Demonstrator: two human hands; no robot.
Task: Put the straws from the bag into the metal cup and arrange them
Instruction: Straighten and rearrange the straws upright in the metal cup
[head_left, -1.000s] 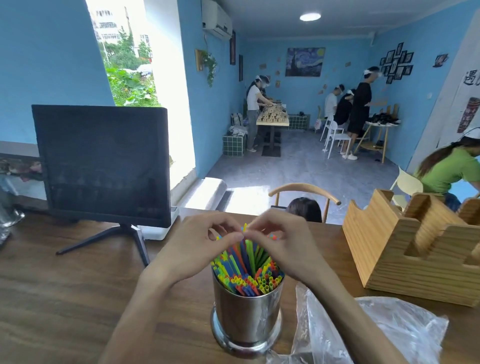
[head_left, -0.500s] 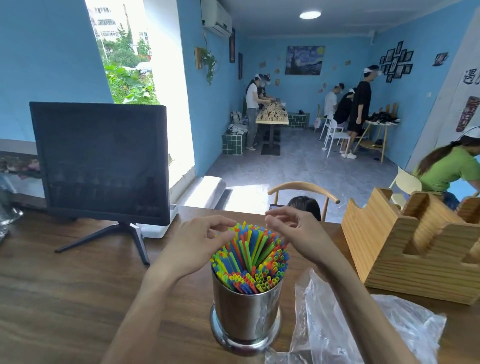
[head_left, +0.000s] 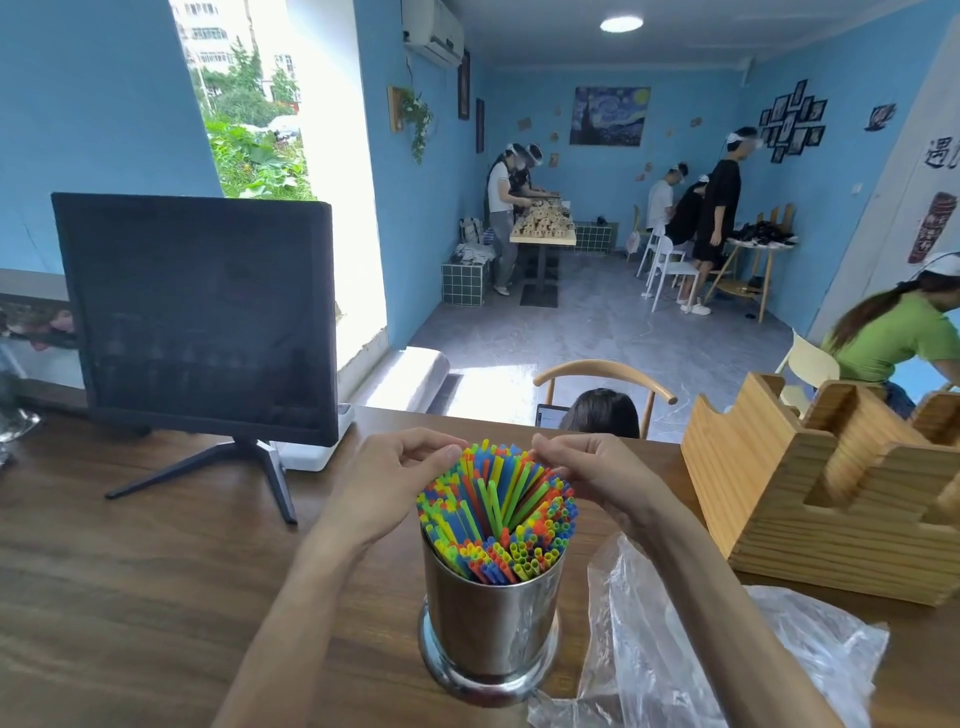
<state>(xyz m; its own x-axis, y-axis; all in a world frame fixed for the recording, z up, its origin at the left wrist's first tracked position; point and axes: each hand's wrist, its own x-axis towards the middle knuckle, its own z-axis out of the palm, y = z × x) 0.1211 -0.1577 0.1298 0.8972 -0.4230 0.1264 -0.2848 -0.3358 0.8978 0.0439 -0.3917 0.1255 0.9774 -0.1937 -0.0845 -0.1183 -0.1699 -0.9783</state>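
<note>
A shiny metal cup (head_left: 488, 623) stands upright on the wooden table (head_left: 130, 597) right in front of me. It is packed with several coloured straws (head_left: 498, 504), fanned outward into a ring with a hollow in the middle. My left hand (head_left: 384, 483) sits at the bundle's far left, its fingertips touching the straw tips. My right hand (head_left: 597, 473) mirrors it at the far right, fingertips on the tips there. Neither hand encloses the bundle. The clear plastic bag (head_left: 675, 649) lies crumpled just right of the cup and looks empty.
A dark monitor (head_left: 197, 317) on a tripod stand occupies the table's back left. A wooden slotted holder (head_left: 810, 499) stands at the right, behind the bag. A chair and a seated person's head show just past the table's far edge.
My hands pinched the straw tops together a second ago. They have since moved apart to the sides, and the straws have spread out into a wide fan.
</note>
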